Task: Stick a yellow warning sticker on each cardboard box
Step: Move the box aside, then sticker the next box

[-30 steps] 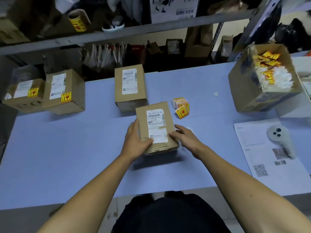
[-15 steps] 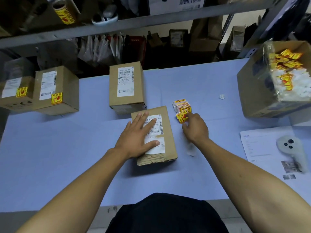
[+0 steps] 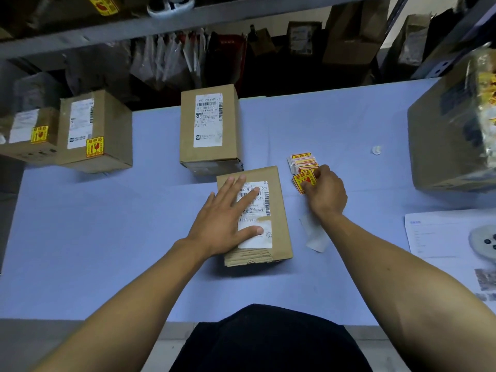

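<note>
Both hands work: left hand (image 3: 228,218) flat on box (image 3: 279,210), right hand (image 3: 326,194) fingers pinching sticker (image 3: 302,180).

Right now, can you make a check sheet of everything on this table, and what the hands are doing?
Surface: blue table, flat.
Job's things: near box and middle box carry white labels only, no yellow sticker; two left boxes each have one; sticker stack beside the near box.
Clutter: backing scrap, white crumb, printed sheet with a grey controller, big open carton of sticker scraps.
Hands: left hand flat on the near box; right hand pinching a sticker.
Cables: nothing seen.
Surroundings: shelves crowded with parcels.
</note>
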Demonstrator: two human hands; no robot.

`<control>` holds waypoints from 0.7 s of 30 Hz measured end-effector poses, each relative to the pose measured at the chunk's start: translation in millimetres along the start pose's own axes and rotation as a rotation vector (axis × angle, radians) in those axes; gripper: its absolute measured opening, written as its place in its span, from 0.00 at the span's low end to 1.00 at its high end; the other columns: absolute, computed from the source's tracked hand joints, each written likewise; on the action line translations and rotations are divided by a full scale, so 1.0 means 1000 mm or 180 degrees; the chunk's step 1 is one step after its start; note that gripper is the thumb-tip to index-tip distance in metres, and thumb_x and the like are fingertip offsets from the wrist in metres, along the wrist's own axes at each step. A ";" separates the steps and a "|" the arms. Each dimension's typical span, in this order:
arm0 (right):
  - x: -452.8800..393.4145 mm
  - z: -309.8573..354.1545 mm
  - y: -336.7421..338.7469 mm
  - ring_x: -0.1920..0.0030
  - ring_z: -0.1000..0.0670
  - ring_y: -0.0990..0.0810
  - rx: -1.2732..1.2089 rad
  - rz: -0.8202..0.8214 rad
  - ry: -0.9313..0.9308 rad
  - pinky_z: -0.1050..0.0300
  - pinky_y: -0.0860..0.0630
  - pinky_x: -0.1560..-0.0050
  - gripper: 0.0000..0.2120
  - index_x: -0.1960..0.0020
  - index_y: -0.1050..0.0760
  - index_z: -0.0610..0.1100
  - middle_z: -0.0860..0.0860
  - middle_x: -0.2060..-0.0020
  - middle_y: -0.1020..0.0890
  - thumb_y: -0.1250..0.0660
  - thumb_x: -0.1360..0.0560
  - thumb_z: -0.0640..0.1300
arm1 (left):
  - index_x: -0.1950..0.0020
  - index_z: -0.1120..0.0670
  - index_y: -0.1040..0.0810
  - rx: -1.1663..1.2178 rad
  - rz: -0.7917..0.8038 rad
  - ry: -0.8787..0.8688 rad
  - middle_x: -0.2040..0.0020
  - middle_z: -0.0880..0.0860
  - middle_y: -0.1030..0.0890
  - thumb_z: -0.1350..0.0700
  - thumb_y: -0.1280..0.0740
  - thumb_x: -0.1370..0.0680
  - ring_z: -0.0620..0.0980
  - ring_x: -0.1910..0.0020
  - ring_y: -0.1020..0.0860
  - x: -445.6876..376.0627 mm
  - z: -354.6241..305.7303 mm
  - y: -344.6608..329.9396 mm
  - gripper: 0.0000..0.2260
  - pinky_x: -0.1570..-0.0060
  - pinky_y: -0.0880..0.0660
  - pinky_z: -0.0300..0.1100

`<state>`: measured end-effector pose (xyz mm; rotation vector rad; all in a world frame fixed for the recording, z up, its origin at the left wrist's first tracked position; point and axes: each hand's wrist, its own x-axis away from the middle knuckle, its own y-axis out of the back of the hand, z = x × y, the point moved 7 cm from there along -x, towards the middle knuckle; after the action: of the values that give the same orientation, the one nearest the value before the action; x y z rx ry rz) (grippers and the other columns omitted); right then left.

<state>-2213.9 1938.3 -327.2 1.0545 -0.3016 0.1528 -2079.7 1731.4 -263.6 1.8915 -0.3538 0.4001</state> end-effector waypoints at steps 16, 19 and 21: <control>0.015 -0.003 0.023 0.58 0.41 0.24 -0.0881 0.0079 -0.0332 0.55 0.33 0.63 0.15 0.57 0.20 0.38 0.41 0.61 0.19 0.39 0.20 0.45 | 0.21 0.40 0.50 0.0086 0.0029 0.0043 0.20 0.44 0.60 0.34 0.35 0.26 0.45 0.22 0.64 0.002 -0.008 0.007 0.38 0.24 0.58 0.58; 0.027 0.000 0.033 0.60 0.42 0.25 -0.1289 0.0063 -0.0371 0.56 0.33 0.63 0.12 0.62 0.22 0.39 0.45 0.68 0.22 0.37 0.22 0.43 | 0.21 0.43 0.44 0.0097 -0.0028 0.0029 0.19 0.47 0.55 0.36 0.34 0.25 0.48 0.21 0.59 0.002 -0.014 0.015 0.36 0.25 0.58 0.59; 0.041 0.010 0.038 0.62 0.45 0.25 -0.1607 0.0106 -0.0370 0.56 0.31 0.61 0.09 0.62 0.22 0.41 0.49 0.69 0.23 0.34 0.24 0.42 | 0.23 0.47 0.38 0.0291 -0.0238 0.0009 0.20 0.50 0.48 0.39 0.34 0.24 0.50 0.21 0.54 0.003 -0.019 0.023 0.32 0.24 0.55 0.56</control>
<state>-2186.7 1947.2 -278.5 0.5585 -0.4362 0.0399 -2088.6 1740.7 -236.4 1.9868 -0.2659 0.3743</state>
